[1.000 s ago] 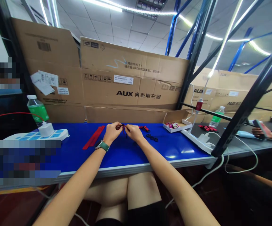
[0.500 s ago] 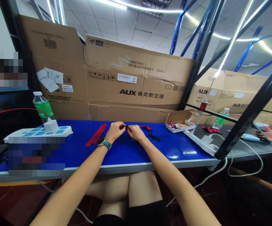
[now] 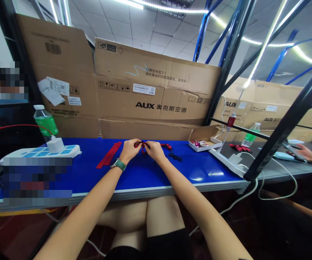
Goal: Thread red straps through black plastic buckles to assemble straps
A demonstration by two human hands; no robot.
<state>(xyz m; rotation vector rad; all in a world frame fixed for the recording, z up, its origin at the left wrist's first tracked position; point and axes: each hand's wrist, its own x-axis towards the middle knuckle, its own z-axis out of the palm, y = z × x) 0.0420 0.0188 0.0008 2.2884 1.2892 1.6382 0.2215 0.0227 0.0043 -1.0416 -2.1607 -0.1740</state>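
My left hand (image 3: 129,150) and my right hand (image 3: 154,150) meet above the blue table, fingers pinched on a small red and black strap (image 3: 143,145) stretched between them. Flat red strips (image 3: 109,155) lie to the left of my left hand, by the wrist with the watch. Right of my right hand rests a red and black strap piece (image 3: 167,146). Several black rings or buckles (image 3: 175,157) lie just in front of it.
An open white box (image 3: 199,147) with small items stands at the back right, beside a power strip (image 3: 230,164). Another power strip (image 3: 40,153) and a green-labelled bottle (image 3: 45,121) are at left. A dark metal post rises at right; beyond it, another person's hand holds a phone.
More of the red and black strap now shows between my fingers. Both hands stay close together. The view has shifted slightly.
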